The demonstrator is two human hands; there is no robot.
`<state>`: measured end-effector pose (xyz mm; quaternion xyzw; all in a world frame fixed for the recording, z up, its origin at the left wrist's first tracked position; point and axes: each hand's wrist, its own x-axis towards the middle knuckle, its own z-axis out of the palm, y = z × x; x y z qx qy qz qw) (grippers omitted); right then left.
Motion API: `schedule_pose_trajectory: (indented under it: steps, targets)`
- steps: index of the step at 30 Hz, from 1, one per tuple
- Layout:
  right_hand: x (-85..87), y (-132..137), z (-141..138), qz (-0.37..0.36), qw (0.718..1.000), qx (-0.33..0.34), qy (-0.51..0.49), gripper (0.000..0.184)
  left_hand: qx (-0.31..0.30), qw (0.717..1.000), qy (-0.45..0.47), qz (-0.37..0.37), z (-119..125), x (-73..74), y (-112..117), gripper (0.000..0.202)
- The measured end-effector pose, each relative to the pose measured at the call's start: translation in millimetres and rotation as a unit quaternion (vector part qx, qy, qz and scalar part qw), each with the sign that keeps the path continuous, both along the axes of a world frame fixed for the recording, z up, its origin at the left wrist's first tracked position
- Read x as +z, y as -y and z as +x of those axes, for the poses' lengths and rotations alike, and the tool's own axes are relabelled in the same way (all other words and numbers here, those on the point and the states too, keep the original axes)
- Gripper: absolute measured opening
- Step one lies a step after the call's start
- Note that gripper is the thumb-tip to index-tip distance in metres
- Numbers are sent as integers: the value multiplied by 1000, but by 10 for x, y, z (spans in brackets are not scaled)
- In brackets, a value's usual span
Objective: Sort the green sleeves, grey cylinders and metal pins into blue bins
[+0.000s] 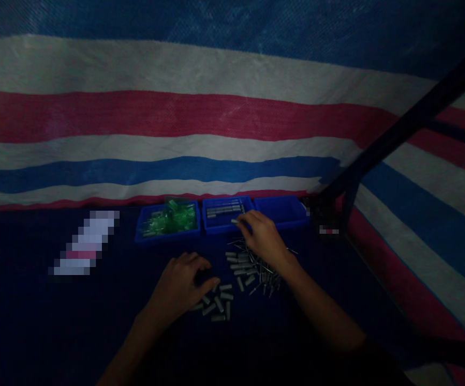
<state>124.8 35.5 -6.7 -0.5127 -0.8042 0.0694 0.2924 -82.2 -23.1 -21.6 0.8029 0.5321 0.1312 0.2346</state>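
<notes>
My right hand (265,236) pinches a small grey cylinder (234,221) at the near edge of the middle blue tray (218,230). Inside that tray lie rows of similar grey cylinders (226,210). My left hand (184,281) rests low over the table, its thumb and fingers apart, beside a loose group of short grey cylinders (219,304). Another pile of them (240,262) lies below my right hand, mixed with thin metal rods (267,279) partly covered by that hand and forearm. Dim light hides their finer details.
A blue tray (139,236) on the left holds green transparent plastic and thin pieces. To the right sits another blue tray (282,212). A blurred-out sheet (91,236) lies on the dark table at left. Striped sheeting (176,115) hangs behind, and a dark frame bar (397,126) slants at right.
</notes>
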Motion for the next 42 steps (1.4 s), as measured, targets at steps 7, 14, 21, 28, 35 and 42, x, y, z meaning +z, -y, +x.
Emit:
schedule_pose_trajectory:
  steps: [7, 14, 21, 28, 35, 42]
  targets:
    - [-2, -727, -150, -100, 973, 73, 193, 8, 11, 997, -70, 14, 83, -57, 65, 14]
    - [-11, -853, -331, -85, 960, 102, 246, 15, 42, 996, -72, 36, 145, -70, 108, 12]
    - [88, -788, -234, -62, 975, 82, 196, 16, 39, 998, -26, 40, 106, -135, 63, 11]
    - [11, 251, -99, -12, 994, 27, -102, 16, 55, 983, 170, 43, 90, -152, -4, 16]
    - [-289, 730, -235, -59, 988, 103, -96, 17, 79, 947, 297, -92, 159, -125, 44, 18]
    - [-273, 701, -260, -50, 989, 72, -115, 14, 57, 955, 287, -53, 110, -99, 44, 16]
